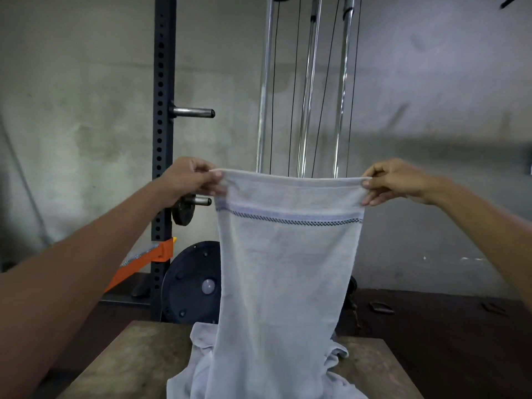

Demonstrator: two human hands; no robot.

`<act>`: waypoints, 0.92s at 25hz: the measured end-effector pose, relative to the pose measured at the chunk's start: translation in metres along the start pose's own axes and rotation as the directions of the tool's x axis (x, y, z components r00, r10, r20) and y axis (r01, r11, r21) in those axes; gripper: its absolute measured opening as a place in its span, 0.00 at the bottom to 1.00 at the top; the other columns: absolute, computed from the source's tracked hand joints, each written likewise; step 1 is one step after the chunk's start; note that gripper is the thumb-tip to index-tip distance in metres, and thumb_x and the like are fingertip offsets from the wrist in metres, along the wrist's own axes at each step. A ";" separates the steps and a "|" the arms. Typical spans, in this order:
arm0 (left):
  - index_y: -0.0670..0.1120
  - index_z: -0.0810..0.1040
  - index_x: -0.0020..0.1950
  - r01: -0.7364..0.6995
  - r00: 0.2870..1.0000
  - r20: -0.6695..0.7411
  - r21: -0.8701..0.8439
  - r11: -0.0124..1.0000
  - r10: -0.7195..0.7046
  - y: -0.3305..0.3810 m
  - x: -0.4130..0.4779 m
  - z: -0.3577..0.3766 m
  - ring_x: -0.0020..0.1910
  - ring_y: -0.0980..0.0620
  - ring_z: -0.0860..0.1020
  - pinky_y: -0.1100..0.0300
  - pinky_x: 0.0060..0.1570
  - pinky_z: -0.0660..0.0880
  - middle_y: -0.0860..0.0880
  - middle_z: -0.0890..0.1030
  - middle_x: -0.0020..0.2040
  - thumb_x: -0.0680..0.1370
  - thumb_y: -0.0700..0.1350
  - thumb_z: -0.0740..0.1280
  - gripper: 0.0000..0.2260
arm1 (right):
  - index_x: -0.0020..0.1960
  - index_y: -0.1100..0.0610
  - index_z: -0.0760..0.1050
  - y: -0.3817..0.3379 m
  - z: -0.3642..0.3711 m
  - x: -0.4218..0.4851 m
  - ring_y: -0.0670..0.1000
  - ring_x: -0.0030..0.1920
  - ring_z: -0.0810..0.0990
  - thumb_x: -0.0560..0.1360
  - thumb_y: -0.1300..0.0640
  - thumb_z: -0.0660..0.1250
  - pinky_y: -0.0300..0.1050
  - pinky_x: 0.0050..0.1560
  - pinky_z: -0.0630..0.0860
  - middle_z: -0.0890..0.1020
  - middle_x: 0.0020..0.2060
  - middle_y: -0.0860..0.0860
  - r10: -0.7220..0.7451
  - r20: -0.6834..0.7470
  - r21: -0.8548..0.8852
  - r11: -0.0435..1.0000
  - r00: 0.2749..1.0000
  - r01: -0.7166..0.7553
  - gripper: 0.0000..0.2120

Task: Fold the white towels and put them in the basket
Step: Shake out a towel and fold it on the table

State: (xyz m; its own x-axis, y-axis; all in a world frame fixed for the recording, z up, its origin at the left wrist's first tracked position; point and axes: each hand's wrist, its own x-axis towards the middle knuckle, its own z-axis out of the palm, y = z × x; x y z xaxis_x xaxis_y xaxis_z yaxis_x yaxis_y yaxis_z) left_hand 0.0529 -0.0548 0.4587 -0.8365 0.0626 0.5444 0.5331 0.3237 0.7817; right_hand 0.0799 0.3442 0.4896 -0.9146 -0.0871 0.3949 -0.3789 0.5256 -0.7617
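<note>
A white towel (285,269) with a blue and dark woven stripe near its top hangs upright in front of me, stretched between both hands. My left hand (191,178) pinches its top left corner. My right hand (394,180) pinches the top right corner. The towel's lower end reaches down to a heap of other white towels (198,361) lying on the wooden table (135,358). No basket is in view.
Behind the table stands a black perforated rack post (161,139) with steel pegs and an orange bracket, a black weight plate (191,283) at its foot. Chrome guide rods and cables (309,87) rise in front of a grey concrete wall. Dark floor lies to the right.
</note>
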 end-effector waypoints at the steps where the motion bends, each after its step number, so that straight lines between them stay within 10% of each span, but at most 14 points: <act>1: 0.38 0.78 0.54 0.094 0.986 0.140 -0.015 0.995 -0.091 0.001 -0.003 -0.004 0.40 0.52 0.84 0.65 0.37 0.80 0.40 0.84 0.43 0.73 0.43 0.70 0.13 | 0.46 0.62 0.73 0.002 -0.001 -0.002 0.50 0.35 0.85 0.77 0.67 0.63 0.39 0.37 0.82 0.82 0.38 0.63 -0.020 -0.034 -0.003 1.000 0.999 0.020 0.02; 7: 0.43 0.81 0.47 0.226 0.924 0.332 -0.064 0.972 -0.193 0.002 -0.006 -0.021 0.35 0.54 0.83 0.66 0.31 0.78 0.43 0.84 0.37 0.51 0.55 0.83 0.30 | 0.43 0.61 0.72 -0.003 -0.005 -0.014 0.49 0.32 0.84 0.77 0.69 0.61 0.36 0.30 0.79 0.83 0.31 0.57 0.012 0.107 0.085 0.996 0.994 -0.021 0.06; 10: 0.42 0.82 0.44 0.317 0.874 0.398 -0.032 0.948 -0.279 -0.003 0.002 -0.026 0.36 0.54 0.84 0.66 0.30 0.79 0.43 0.84 0.37 0.54 0.50 0.83 0.24 | 0.42 0.60 0.71 -0.001 -0.007 -0.008 0.49 0.28 0.82 0.76 0.69 0.60 0.36 0.27 0.77 0.82 0.27 0.57 0.049 0.136 0.186 0.980 0.989 -0.074 0.07; 14: 0.37 0.77 0.51 0.302 0.936 0.195 -0.023 0.953 -0.292 -0.031 0.020 0.010 0.48 0.46 0.84 0.61 0.40 0.82 0.36 0.83 0.47 0.75 0.40 0.69 0.09 | 0.42 0.60 0.70 0.038 0.016 0.024 0.53 0.37 0.86 0.77 0.69 0.61 0.42 0.39 0.83 0.84 0.36 0.59 0.141 0.087 0.236 0.959 0.986 -0.158 0.07; 19: 0.34 0.78 0.53 0.084 0.989 -0.115 -0.066 0.994 -0.092 -0.060 0.047 0.046 0.42 0.50 0.81 0.64 0.43 0.81 0.36 0.80 0.51 0.78 0.39 0.65 0.08 | 0.42 0.59 0.70 0.070 0.035 0.067 0.53 0.48 0.81 0.78 0.69 0.60 0.38 0.45 0.81 0.80 0.44 0.57 0.104 -0.138 0.254 0.965 0.985 -0.067 0.09; 23: 0.42 0.80 0.48 -0.069 0.963 -0.264 -0.055 0.996 0.052 -0.048 0.066 0.046 0.48 0.42 0.81 0.48 0.55 0.78 0.38 0.82 0.48 0.78 0.40 0.66 0.04 | 0.42 0.58 0.72 0.061 0.028 0.091 0.55 0.51 0.80 0.78 0.67 0.62 0.41 0.50 0.79 0.78 0.46 0.57 -0.008 -0.314 0.215 0.974 0.949 0.079 0.08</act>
State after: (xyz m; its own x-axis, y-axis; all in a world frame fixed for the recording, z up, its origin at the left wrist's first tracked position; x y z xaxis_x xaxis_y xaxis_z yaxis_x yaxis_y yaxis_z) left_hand -0.0341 -0.0228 0.4428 -0.7442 -0.1726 0.6453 0.5956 0.2658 0.7580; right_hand -0.0310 0.3443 0.4643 -0.8210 0.1793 0.5420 -0.4712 0.3232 -0.8207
